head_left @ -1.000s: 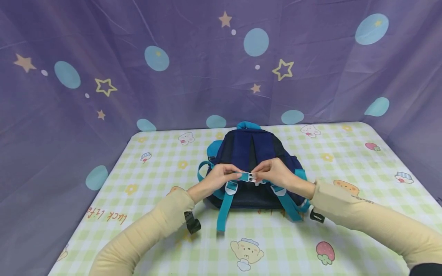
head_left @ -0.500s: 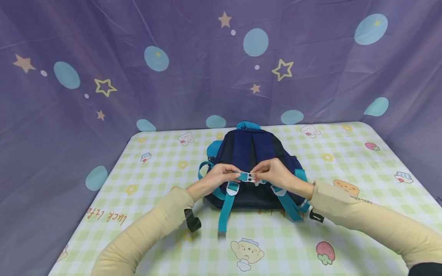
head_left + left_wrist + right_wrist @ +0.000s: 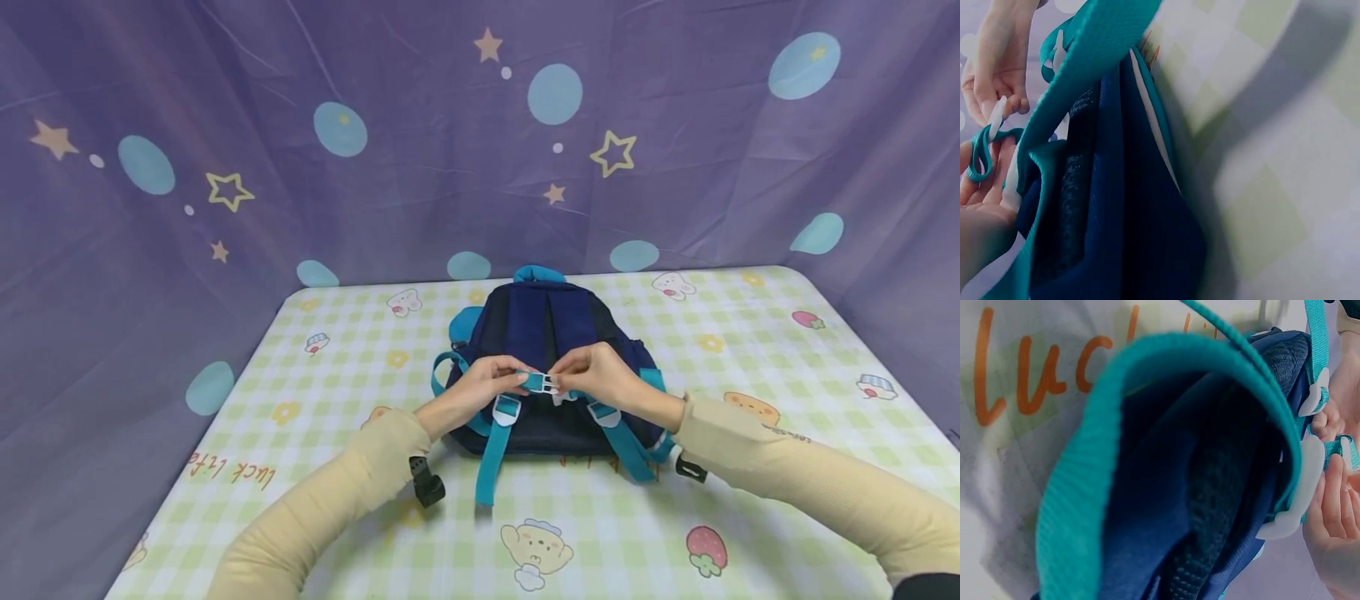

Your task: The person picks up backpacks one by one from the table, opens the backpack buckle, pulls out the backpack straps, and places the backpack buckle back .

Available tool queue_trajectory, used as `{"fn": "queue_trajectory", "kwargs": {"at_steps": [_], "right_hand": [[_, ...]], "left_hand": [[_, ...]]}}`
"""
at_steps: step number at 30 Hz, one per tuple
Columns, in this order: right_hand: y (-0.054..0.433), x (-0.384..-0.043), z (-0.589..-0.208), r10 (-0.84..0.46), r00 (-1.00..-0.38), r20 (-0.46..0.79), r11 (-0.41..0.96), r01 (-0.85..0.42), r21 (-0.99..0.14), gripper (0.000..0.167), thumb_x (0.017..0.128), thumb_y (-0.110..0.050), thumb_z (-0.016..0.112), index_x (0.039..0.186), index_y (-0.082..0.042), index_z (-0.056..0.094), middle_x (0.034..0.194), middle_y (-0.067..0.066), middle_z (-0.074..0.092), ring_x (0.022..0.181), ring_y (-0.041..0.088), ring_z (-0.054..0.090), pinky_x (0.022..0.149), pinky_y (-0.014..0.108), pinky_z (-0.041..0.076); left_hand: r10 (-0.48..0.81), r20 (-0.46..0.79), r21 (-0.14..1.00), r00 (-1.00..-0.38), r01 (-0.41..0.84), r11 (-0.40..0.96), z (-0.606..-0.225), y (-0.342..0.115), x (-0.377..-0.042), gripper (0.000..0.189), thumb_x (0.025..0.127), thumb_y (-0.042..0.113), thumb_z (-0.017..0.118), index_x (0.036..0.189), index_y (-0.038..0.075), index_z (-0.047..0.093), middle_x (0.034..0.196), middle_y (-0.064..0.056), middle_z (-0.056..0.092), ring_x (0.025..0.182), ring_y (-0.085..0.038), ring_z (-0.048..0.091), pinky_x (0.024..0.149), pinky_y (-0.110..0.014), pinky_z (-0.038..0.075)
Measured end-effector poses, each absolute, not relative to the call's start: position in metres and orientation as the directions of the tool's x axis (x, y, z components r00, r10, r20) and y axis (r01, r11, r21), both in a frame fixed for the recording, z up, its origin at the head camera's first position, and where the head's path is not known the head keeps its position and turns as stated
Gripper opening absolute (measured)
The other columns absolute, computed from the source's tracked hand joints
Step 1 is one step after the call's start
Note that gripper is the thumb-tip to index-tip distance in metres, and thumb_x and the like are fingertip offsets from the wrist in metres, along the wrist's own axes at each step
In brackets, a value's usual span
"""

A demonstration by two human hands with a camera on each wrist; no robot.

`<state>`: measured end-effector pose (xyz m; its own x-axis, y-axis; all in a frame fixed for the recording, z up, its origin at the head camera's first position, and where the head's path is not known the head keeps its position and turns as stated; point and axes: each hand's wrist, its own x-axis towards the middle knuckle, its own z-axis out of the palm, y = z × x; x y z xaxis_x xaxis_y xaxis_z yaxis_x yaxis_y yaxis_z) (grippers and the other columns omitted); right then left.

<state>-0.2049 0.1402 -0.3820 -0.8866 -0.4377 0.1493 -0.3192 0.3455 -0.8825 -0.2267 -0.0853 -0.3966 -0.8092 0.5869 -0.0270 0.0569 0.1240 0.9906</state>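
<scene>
A navy backpack with teal straps lies on the table, its padded back facing up. Over its lower part my left hand pinches a teal strap end at the left side of a white side-release buckle. From the right, my right hand pinches the buckle's other side between thumb and fingers. The two buckle parts meet in the head view. The left wrist view shows the strap looped at my left fingers. In the right wrist view a wide teal strap covers much of the backpack.
Two teal strap tails hang toward the front of the table, below white strap adjusters. The table wears a green checked cloth with cartoon prints. Behind it hangs a purple curtain. Black wrist mounts sit under the sleeves.
My left hand and forearm have shifted slightly to the right, and the buckle has moved a little with them. My right hand stays nearly in place, and both hands keep their pinch.
</scene>
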Motion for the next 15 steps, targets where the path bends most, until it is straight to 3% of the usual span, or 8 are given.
{"fn": "queue_trajectory", "kwargs": {"at_steps": [5, 9, 12, 15], "right_hand": [[0.140, -0.208, -0.384, -0.440, -0.886, 0.142, 0.354, -0.317, -0.880, 0.013, 0.090, 0.007, 0.061, 0.097, 0.013, 0.070, 0.080, 0.018, 0.072, 0.072, 0.030, 0.070, 0.066, 0.035, 0.059], [0.140, -0.208, -0.383, -0.437, -0.887, 0.148, 0.369, -0.327, -0.870, 0.012, 0.090, 0.006, 0.061, 0.096, 0.011, 0.071, 0.078, 0.015, 0.072, 0.071, 0.028, 0.069, 0.066, 0.035, 0.058], [0.140, -0.207, -0.382, -0.441, -0.884, 0.154, 0.381, -0.340, -0.860, 0.012, 0.090, 0.005, 0.062, 0.096, 0.010, 0.071, 0.078, 0.014, 0.072, 0.071, 0.028, 0.069, 0.067, 0.036, 0.058], [0.140, -0.207, -0.381, -0.446, -0.882, 0.151, 0.396, -0.345, -0.851, 0.011, 0.091, 0.005, 0.062, 0.095, 0.009, 0.071, 0.077, 0.013, 0.071, 0.071, 0.027, 0.068, 0.066, 0.037, 0.057]], "left_hand": [[0.592, -0.023, 0.984, -0.805, 0.087, 0.157, -0.397, -0.086, -0.227, 0.023, 0.100, 0.002, 0.051, 0.113, -0.015, 0.059, 0.120, -0.026, 0.062, 0.101, -0.030, 0.065, 0.091, -0.036, 0.053], [0.590, 0.009, 0.945, -0.807, 0.200, 0.259, -0.392, -0.085, -0.224, 0.022, 0.101, 0.007, 0.054, 0.113, -0.009, 0.063, 0.116, -0.020, 0.064, 0.100, -0.028, 0.065, 0.084, -0.030, 0.053], [0.597, 0.035, 0.907, -0.801, 0.277, 0.319, -0.389, -0.085, -0.223, 0.020, 0.100, 0.009, 0.056, 0.111, -0.004, 0.067, 0.111, -0.015, 0.066, 0.085, -0.022, 0.064, 0.071, -0.026, 0.049], [0.614, 0.041, 0.886, -0.788, 0.313, 0.342, -0.387, -0.086, -0.224, 0.019, 0.099, 0.009, 0.058, 0.109, -0.004, 0.069, 0.110, -0.015, 0.067, 0.081, -0.019, 0.063, 0.068, -0.025, 0.049]]}}
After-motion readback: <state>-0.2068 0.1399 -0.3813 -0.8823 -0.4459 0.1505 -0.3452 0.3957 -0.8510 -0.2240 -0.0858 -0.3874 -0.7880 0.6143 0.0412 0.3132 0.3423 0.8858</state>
